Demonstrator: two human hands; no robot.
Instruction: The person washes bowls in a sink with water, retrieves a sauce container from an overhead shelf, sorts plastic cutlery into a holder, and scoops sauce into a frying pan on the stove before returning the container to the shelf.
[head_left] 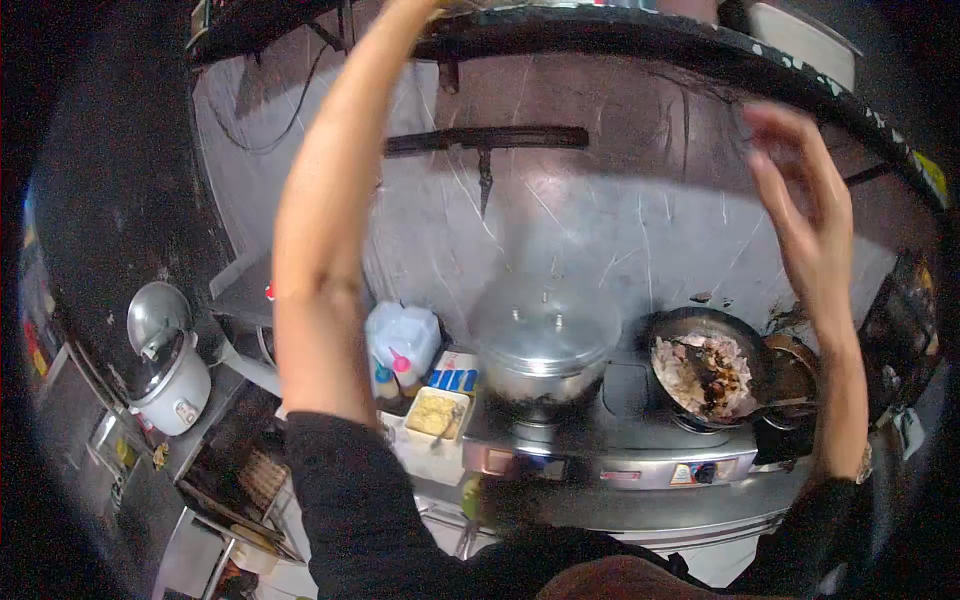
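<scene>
Clock directions taken from view centre. Pan [737, 325] sits on the stove [640, 455] between 3 and 4 o'clock, loaded with pale, meat-like pieces [690, 375] and a dark sauce. A utensil [785, 404] leans over its rim at the pan's own 4 o'clock.

Grip, right hand [808, 195]: at 2 o'clock, raised above the pan and apart from it; thumb and fingers curved with a moderate gap, nothing seen between them; blurred. Left hand: beyond the frame past 12 o'clock, by the shelf [560, 30]; its grip cannot be told.

Handling (judged): pan stiff, rather heavy with its load, probably hot; bare rim a poor hold. Pieces look soft and wet, likely slippery, easily torn by hard pressing. Utensil should be light and rigid; best taken at the outer end, at the pan's 4 o'clock, clear of the sauce. No pan handle made out.
</scene>
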